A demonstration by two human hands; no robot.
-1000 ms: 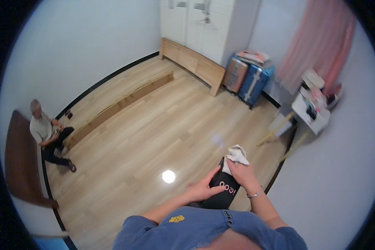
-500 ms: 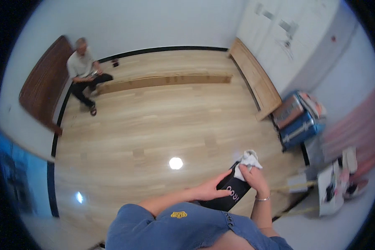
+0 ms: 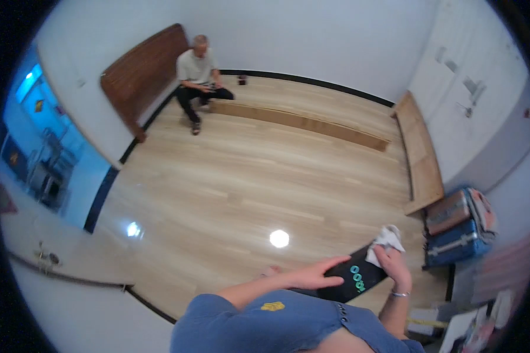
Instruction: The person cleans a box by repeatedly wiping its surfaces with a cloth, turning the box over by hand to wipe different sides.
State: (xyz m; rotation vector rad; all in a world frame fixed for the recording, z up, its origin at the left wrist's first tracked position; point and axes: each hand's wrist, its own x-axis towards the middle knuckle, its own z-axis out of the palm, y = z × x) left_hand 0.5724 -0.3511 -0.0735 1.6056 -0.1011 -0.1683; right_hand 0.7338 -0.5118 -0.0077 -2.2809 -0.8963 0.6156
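A black box-like object [image 3: 343,290] with shiny blue-green print slants in front of my body, its lower end hidden behind my blue shirt. My left hand [image 3: 319,275] grips its left side, thumb apart from the fingers. At its far right end, my right hand [image 3: 394,265] is closed on a crumpled white cloth [image 3: 387,237] that lies against the black surface. A bracelet circles my right wrist. The fingers of that hand are partly hidden by the cloth.
Across the wooden floor [image 3: 235,194], a person [image 3: 196,73] sits near a brown headboard [image 3: 141,76] and a long cardboard box [image 3: 300,122]. A wooden panel [image 3: 419,156] leans at the right. Suitcases [image 3: 453,235] stand beside it. A doorway [image 3: 70,147] opens at left.
My view has turned left, so the room shifts right in the picture and more of the doorway shows. Both hands keep hold of the black box and cloth. The print now looks blue-green.
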